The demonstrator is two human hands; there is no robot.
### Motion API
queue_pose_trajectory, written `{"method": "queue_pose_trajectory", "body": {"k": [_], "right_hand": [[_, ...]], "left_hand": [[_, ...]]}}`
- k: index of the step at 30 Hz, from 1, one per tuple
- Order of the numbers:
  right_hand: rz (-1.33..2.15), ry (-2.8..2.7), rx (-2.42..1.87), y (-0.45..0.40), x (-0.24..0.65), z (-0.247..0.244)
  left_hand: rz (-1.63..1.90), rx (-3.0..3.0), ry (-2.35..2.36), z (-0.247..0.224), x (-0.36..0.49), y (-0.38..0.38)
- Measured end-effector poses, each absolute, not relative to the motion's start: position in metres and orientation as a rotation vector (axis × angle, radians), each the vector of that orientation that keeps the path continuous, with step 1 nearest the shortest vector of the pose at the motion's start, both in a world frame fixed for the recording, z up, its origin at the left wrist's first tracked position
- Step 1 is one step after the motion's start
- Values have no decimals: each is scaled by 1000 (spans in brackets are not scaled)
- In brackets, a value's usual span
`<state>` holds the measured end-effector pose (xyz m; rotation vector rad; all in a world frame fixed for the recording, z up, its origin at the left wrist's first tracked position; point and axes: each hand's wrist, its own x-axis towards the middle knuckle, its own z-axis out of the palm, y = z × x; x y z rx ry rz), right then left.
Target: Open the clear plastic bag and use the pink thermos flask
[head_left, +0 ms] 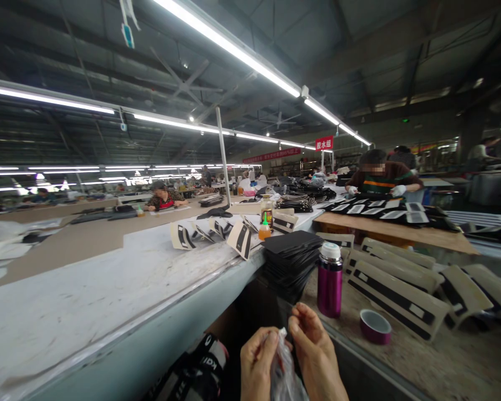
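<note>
While we are holding the plastic bag (288, 376) in the gap between the white tabletop's (108, 289) near edge and the stained tabletop's (446, 367) near edge, our left hand's (256, 356) fingers are clamping its gathered top, presumably steadying it. Our right hand's (315, 348) fingertips are bunching beside it; we cannot tell whether they are gripping anything. Its long axis is running from the upward-pointing tip down towards us. Our flask (329, 287) is standing near the stained edge, probably for easy reach.
</note>
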<state>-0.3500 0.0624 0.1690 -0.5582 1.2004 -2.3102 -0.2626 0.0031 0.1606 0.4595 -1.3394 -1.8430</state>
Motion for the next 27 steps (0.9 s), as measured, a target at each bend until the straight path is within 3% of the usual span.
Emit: {"method": "queue_pose_trajectory", "body": {"k": [11, 15, 21, 27], "right_hand": [[-2096, 1556, -1314, 78, -358, 172], [-2098, 1583, -1310, 79, -358, 171], [-2231, 1395, -1092, 82, -360, 176], [-2330, 1342, -1051, 78, -357, 179]], "left_hand": [[-1774, 406, -1595, 162, -254, -5], [-1789, 404, -1635, 161, -253, -7], [-1783, 615, -1274, 162, -253, -11], [-1804, 561, -1320, 168, -254, -7]]}}
